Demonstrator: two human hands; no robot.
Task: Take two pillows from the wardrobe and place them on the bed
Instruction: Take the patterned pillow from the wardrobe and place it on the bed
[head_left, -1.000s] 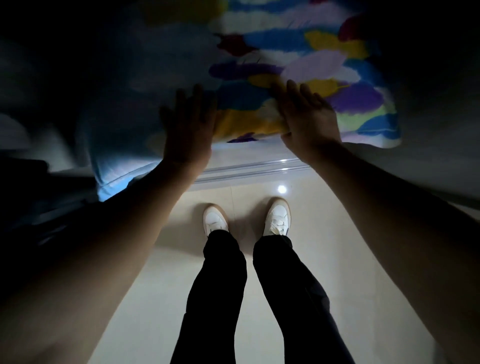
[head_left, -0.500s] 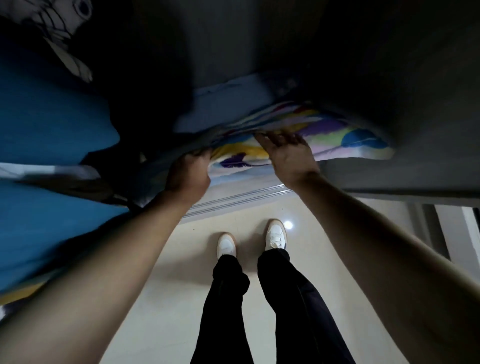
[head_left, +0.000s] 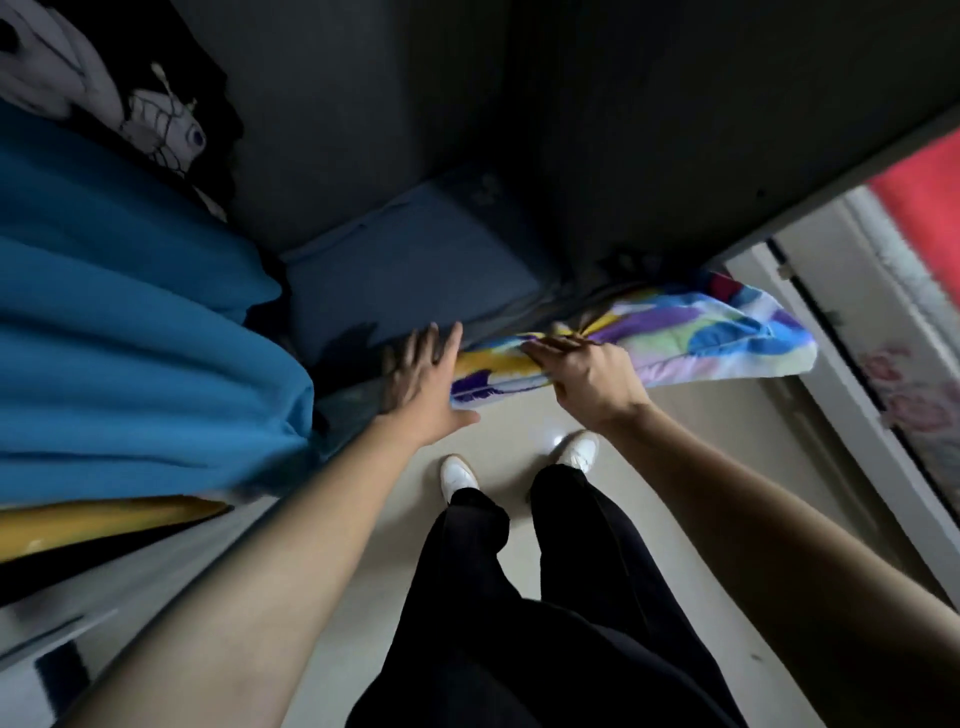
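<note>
A pillow (head_left: 717, 338) with a bright feather print in blue, purple, yellow and green sticks out of the dark wardrobe (head_left: 623, 130) at its bottom edge, tilted down to the right. My right hand (head_left: 587, 374) is shut on the pillow's near edge, bunching the cloth. My left hand (head_left: 423, 379) is open with fingers spread, just left of the pillow, over a dark blue pillow (head_left: 410, 270) that lies flat on the wardrobe floor. The far parts of both pillows are lost in shadow.
Blue fabric (head_left: 130, 338) hangs in folds at the left, with a black-and-white print garment (head_left: 156, 114) above and something yellow (head_left: 104, 525) below. My legs and white shoes (head_left: 576, 449) stand on the pale tiled floor. A door frame and red cloth (head_left: 919, 171) show at right.
The colourful pillow has come further out of the wardrobe to the right. My left hand let go of it and opened. The view has swung to the right.
</note>
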